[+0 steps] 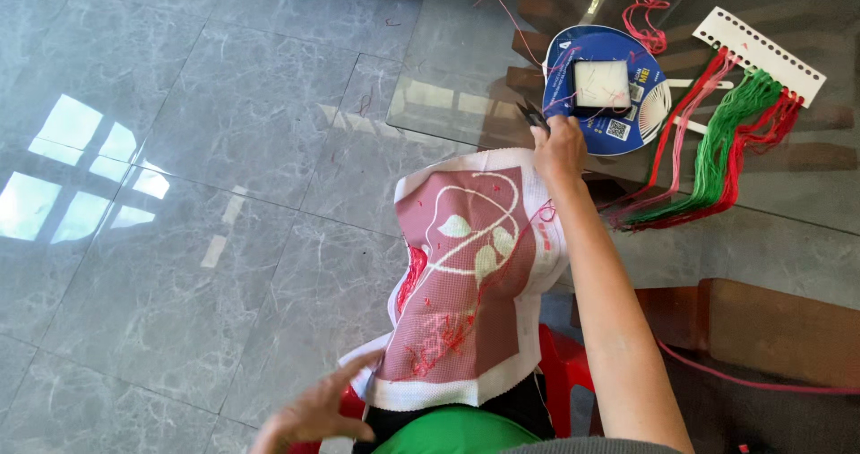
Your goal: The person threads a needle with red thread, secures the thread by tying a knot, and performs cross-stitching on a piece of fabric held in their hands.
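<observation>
Head view: right hand (557, 147) at the glass table (788, 239) edge, gripping small dark scissors (532, 114).
Cross-stitch cloth (470, 275) runs lengthwise from lap toward that hand; left hand (309, 414), fingers spread and holding nothing, touches its near corner.

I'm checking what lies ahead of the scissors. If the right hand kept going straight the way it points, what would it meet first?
Probably the blue round fan on the glass table: the right hand, holding small scissors, points up toward its near edge. Depth is unclear.
</observation>
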